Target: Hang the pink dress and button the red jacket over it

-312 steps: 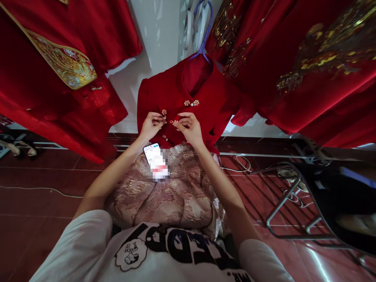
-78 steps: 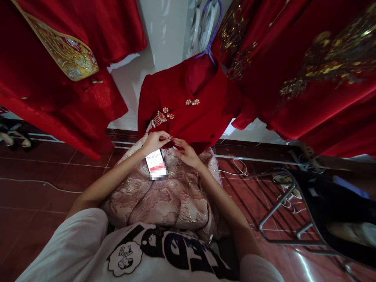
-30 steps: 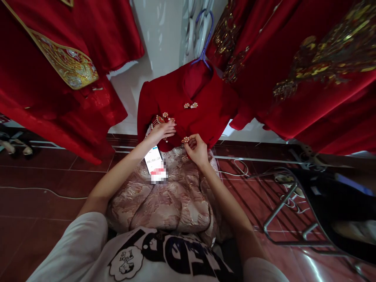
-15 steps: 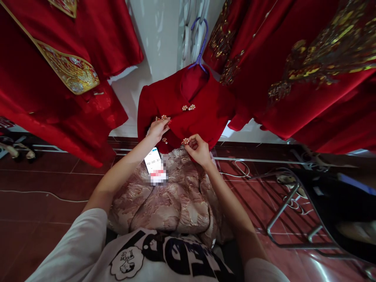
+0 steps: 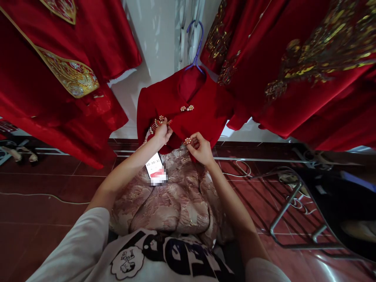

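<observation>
The left hand (image 5: 163,132) is pinching the jacket's (image 5: 205,100) front beside a tassel (image 5: 154,126); the right hand (image 5: 200,149) is holding a flower clasp (image 5: 187,140) lower down.

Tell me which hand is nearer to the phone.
Left. The left hand is just beyond the top end of the phone, at the front of the red jacket; the right hand is farther off, ahead and to the right, pinching a flower ornament.

Jacket (image 5: 205,96) sits on hanger (image 5: 195,60) dead ahead, wall (image 5: 155,47) behind, garments (image 5: 311,90) hanging either side, phone (image 5: 154,169) on lap cloth (image 5: 164,211) near side of jacket, left hand (image 5: 164,132) at its left front, right hand (image 5: 201,148) further right, chair (image 5: 331,201) right of cloth.
</observation>
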A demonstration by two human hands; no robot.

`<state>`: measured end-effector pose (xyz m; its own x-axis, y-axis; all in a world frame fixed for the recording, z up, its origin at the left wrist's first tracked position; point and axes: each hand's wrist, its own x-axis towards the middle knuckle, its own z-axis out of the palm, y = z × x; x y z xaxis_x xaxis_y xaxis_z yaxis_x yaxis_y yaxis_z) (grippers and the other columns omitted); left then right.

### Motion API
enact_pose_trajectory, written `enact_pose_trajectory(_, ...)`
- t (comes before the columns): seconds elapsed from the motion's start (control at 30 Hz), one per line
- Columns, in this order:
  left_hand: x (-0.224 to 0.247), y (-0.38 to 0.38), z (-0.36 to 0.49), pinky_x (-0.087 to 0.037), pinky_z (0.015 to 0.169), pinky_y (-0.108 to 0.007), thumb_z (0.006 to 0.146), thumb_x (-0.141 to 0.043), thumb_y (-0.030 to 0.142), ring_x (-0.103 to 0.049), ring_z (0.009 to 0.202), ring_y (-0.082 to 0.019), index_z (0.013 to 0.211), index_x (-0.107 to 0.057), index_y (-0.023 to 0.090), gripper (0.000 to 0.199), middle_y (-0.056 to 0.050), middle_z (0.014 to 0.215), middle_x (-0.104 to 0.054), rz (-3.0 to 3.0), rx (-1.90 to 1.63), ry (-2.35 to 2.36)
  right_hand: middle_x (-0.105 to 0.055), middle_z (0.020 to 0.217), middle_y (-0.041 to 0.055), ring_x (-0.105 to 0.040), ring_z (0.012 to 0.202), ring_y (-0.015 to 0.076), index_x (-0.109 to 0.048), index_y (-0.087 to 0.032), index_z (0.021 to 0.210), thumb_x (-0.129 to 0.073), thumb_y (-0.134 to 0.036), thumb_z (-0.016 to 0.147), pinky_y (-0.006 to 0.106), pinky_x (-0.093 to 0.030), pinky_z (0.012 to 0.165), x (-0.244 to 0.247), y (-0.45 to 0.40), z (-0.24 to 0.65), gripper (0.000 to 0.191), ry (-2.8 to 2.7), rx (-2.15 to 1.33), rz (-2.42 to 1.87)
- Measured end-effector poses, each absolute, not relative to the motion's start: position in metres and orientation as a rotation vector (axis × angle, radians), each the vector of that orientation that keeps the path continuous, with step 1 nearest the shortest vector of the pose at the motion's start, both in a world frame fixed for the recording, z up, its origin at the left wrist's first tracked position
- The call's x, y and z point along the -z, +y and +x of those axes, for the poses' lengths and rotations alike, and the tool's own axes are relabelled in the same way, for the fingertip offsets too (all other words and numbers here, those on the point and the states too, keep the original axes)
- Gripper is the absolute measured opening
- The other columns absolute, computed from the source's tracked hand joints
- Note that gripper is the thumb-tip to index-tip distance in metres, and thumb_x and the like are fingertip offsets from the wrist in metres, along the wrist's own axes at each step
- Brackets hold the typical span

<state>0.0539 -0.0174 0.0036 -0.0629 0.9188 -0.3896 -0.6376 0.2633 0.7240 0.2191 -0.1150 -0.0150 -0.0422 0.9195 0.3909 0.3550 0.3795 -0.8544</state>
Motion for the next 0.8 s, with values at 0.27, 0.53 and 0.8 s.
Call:
enact_pose_trajectory(0.27, -0.033, -0.004, 0.075, -0.051, 0.099, -0.031, 0.096, -0.063, 0.017, -0.068, 0.107, -0.019, 0.11, -0.068, 0.019, 0.015, -0.008, 0.113, -0.073, 1.615, -1.244, 1.135, -0.047, 0.062, -0.0063, -0.045, 0.058, 0.0116, -0.045, -0.025, 0.079, -0.06, -0.031, 0.074, 0.026, -0.038, 0.057, 0.003, -0.117, 0.243, 0.016, -1.611, -0.533, -1.12)
enact_pose_trajectory(0.53, -0.062, 0.01, 0.076, -0.053, 0.097, -0.042, 0.099, -0.062, 0.023, -0.052, 0.131, -0.039, 0.12, -0.068, 0.01, 0.025, -0.023, 0.128, -0.061, 2.892, -0.745, 1.485, -0.048, 0.062, -0.0061, -0.042, 0.057, 0.0104, -0.045, -0.024, 0.076, -0.063, -0.029, 0.074, 0.026, -0.034, 0.058, -0.014, -0.126, 0.272, 0.019, -1.792, -0.64, -1.122)
enact_pose_trajectory(0.8, -0.07, 0.027, 0.073, -0.042, 0.112, -0.056, 0.099, -0.062, 0.027, -0.053, 0.13, -0.038, 0.123, -0.066, 0.007, 0.032, -0.021, 0.127, -0.062, 3.126, -0.674, 1.203, -0.067, 0.073, -0.0013, -0.061, 0.067, 0.0136, -0.058, -0.022, 0.088, -0.067, -0.026, 0.078, 0.028, -0.048, 0.066, -0.018, -0.128, 0.282, 0.015, -2.009, -1.049, -1.324)
